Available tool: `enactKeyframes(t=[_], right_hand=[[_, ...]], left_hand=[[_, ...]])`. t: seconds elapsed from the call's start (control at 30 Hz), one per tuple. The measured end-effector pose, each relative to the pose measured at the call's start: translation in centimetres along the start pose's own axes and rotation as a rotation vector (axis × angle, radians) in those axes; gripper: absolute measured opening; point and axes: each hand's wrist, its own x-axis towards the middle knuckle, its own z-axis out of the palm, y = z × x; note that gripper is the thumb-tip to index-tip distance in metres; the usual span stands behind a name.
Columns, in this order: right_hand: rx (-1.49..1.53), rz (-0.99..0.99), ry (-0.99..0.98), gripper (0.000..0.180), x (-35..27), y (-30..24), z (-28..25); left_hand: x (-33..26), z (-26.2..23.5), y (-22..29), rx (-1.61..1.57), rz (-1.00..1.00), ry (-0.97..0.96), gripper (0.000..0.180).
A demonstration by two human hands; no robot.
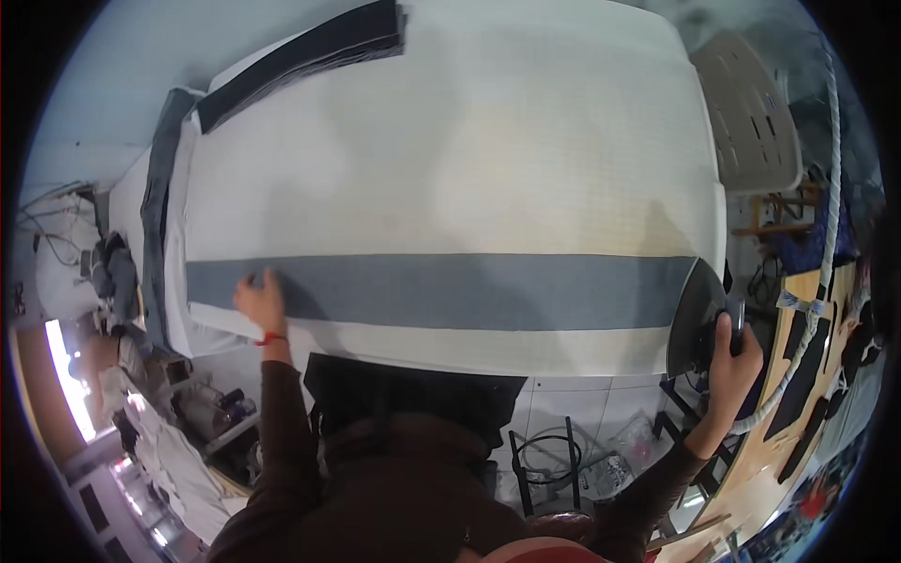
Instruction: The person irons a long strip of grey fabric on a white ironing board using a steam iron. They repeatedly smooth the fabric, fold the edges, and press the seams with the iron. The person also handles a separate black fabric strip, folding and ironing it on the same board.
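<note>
A long grey fabric strip (pixel 507 291) lies flat along the near side of a white padded ironing table (pixel 544 141). On its left end rests my left hand (pixel 260 298), fingers a little bent and apart, nothing held in them. My right hand (pixel 737 366) is wrapped round the handle of a dark iron (pixel 693 324). The iron stands at the strip's right end, over the table's near right corner, its pointed tip turned away from me. The underside of the iron is hidden from this view.
Dark folded fabric strips (pixel 300 61) lie at the far left edge, and grey fabric (pixel 161 216) hangs over the left side. A beige plastic chair (pixel 751 117) stands beyond the right edge. A white rope-like hose (pixel 832 169) runs down on the right, by a wooden bench (pixel 751 469).
</note>
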Motion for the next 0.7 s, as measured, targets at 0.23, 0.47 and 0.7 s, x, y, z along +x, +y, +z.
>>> enactKeyframes(t=[0.23,0.47,0.7], right_hand=[[-0.118,-0.258,-0.103,0.072,7.1,-12.4,9.2],[-0.138,-0.295,-0.25,0.075,12.8,-24.1,22.0],[0.145,-0.612,0.3,0.031,11.1,-22.5,19.0]], left_hand=[[-1.5,1.4,-13.2,-0.371,-0.528,-0.14,0.061],[2.1,1.5,-13.9,-0.807,-0.771,-0.313,0.042],[2.8,3.0,-12.4,-0.638,-0.789,-0.054,0.041]])
